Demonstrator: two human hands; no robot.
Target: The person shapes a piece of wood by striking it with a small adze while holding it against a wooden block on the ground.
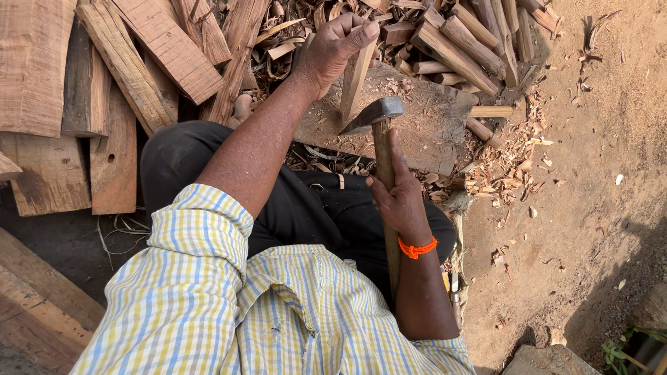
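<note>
Ground: brown dirt [597, 173] with wood chips, on the person's right.
Planks: flat boards [104, 90] lie in a heap on the left.
Block: a big wooden block [424, 128] sits in front of the knees.
Cut sticks: a pile of sticks [465, 42] lies behind the block.
Stick: a thin wood stick [354, 80] stands up on the block.
Left hand: the left hand [333, 45] has its grip shut around the top of the stick.
Axe: a small axe [379, 118], its head just beside the stick, low down.
Right hand: the right hand [399, 198] has its grip shut on the axe handle, below the head.
Band: an orange band [417, 248] is on the right wrist.
</note>
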